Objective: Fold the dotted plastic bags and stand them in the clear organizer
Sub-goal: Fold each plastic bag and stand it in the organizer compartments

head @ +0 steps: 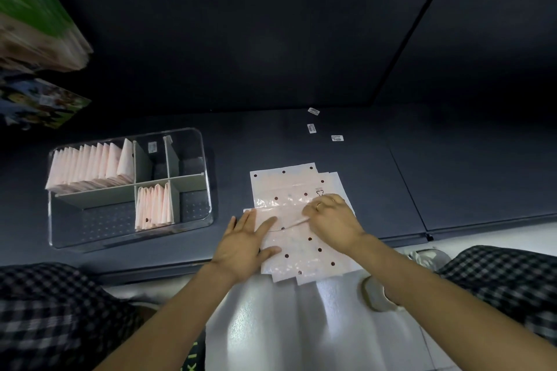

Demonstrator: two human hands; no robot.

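A stack of pale pink dotted plastic bags [297, 187] lies flat on the dark surface in front of me. The top bag [298, 238] is partly folded across its middle. My left hand [245, 242] lies flat with straight fingers on the bag's left edge. My right hand [331, 221], with a ring on it, pinches the fold with curled fingers. The clear organizer [193, 223] sits to the left. Several folded bags [90, 167] stand in its back-left compartment, and several more folded bags [153, 206] stand in a front-middle compartment.
Three small white labels [312, 128] lie on the dark surface behind the bags. A green and brown stack [36, 15] and a printed package [39, 105] sit at the far left. A roll of tape [376, 292] lies by my right forearm.
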